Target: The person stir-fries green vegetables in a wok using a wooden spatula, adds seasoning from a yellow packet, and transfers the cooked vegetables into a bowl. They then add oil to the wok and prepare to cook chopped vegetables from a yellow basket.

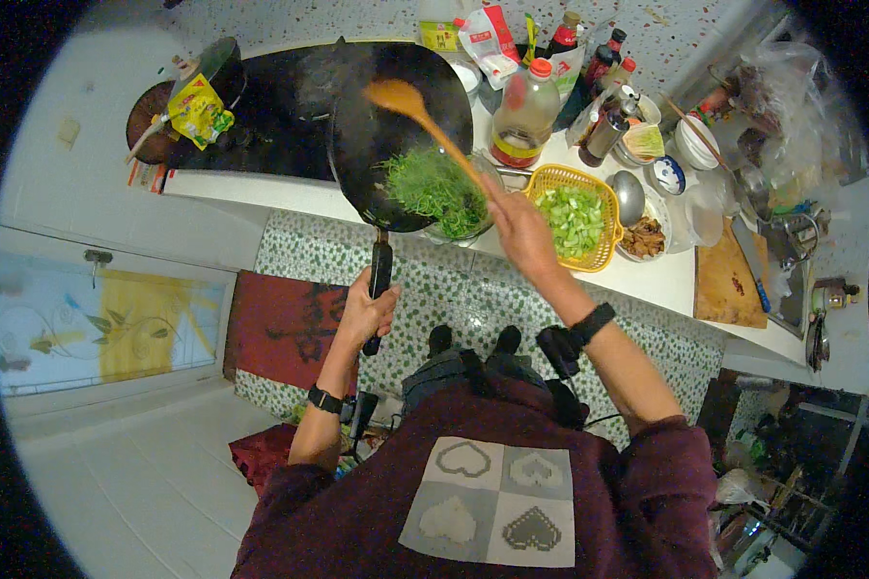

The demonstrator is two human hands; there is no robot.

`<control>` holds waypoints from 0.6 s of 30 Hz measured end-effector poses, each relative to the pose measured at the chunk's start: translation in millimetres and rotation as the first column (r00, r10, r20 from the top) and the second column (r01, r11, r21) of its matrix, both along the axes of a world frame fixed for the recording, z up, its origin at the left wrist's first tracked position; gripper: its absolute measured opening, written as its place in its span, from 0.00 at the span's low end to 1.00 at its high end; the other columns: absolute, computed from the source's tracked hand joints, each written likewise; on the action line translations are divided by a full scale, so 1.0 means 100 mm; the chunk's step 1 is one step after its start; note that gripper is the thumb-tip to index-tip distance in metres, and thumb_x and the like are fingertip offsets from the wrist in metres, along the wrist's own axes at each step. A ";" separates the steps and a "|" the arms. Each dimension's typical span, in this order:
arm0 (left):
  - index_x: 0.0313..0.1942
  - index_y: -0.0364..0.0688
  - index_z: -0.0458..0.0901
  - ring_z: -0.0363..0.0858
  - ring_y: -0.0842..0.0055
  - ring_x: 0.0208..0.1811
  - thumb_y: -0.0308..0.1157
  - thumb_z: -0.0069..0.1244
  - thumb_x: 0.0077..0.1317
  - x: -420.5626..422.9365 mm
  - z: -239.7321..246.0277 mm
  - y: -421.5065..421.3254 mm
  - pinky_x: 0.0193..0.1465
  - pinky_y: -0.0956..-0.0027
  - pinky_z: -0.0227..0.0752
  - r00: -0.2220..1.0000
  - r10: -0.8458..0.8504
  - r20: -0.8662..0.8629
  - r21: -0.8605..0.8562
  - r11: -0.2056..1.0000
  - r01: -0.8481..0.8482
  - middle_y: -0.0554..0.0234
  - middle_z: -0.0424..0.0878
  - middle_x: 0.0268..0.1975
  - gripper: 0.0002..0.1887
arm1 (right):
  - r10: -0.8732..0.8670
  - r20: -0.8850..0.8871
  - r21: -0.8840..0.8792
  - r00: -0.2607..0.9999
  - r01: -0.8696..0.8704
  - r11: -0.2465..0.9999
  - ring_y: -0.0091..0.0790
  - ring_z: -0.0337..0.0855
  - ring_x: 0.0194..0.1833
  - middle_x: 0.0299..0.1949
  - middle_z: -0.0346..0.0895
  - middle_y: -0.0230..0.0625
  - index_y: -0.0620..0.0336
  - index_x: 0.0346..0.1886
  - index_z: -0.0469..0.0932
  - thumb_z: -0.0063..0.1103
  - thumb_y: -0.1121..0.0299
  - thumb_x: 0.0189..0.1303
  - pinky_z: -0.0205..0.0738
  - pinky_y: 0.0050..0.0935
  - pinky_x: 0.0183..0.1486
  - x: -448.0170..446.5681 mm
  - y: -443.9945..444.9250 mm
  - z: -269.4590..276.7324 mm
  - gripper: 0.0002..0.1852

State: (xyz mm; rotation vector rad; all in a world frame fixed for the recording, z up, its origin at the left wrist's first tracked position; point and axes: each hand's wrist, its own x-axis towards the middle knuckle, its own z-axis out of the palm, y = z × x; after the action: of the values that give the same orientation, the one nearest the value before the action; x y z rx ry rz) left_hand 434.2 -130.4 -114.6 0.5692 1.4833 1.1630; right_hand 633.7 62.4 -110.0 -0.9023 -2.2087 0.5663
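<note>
My left hand point(368, 310) grips the black handle point(381, 271) of a dark wok point(358, 155). In my right hand point(525, 230) is a wooden spatula point(398, 98), its broad end over the wok's interior. Shredded leafy greens point(431, 181) lie at the wok's right side and over a clear bowl point(494, 174) at the counter edge. Part of that bowl is hidden by the greens and the wok, so I cannot tell how the two touch. Right of it, a yellow plastic basket point(612, 217) holds chopped green vegetable pieces point(568, 217).
Behind stand a red-capped oil bottle point(525, 116) and several seasoning bottles. Rightward are a metal ladle point(627, 197), a plate with brown food point(643, 237), and a cutting board point(720, 282) with a knife point(749, 253). A lidded pot point(221, 69) sits left on the black stove point(282, 108).
</note>
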 end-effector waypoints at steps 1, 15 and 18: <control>0.36 0.45 0.61 0.57 0.87 0.10 0.27 0.49 0.65 0.00 0.01 0.00 0.10 0.77 0.53 1.000 -0.003 -0.016 0.021 1.000 0.004 0.75 0.60 0.15 0.10 | -0.010 0.071 -0.002 0.997 0.010 1.000 0.48 0.76 0.33 0.31 0.70 0.44 0.42 0.64 0.68 0.51 0.67 0.64 0.71 0.42 0.35 -0.03 -0.01 -0.05 0.23; 0.35 0.44 0.62 0.57 0.87 0.09 0.25 0.49 0.65 -0.01 -0.04 -0.01 0.10 0.76 0.53 0.999 -0.020 -0.036 0.052 0.998 0.022 0.74 0.61 0.14 0.10 | 0.079 0.541 0.220 0.837 -0.232 0.948 0.41 0.76 0.24 0.29 0.68 0.36 0.32 0.65 0.66 0.53 0.67 0.60 0.72 0.39 0.25 0.70 0.29 0.31 0.28; 0.36 0.44 0.62 0.58 0.87 0.09 0.26 0.49 0.65 -0.01 -0.08 -0.02 0.10 0.76 0.53 0.999 -0.004 -0.035 0.063 0.998 0.007 0.74 0.61 0.14 0.10 | 0.067 0.614 0.167 0.787 -0.212 0.963 0.41 0.76 0.25 0.29 0.68 0.36 0.32 0.65 0.66 0.53 0.69 0.58 0.72 0.40 0.25 0.77 0.27 0.26 0.29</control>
State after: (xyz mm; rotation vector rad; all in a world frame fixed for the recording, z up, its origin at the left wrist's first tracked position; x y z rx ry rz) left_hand 432.8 -132.7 -122.4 0.6391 1.4784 1.2041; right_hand 710.3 89.9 -83.8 -0.8800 -2.8671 0.0668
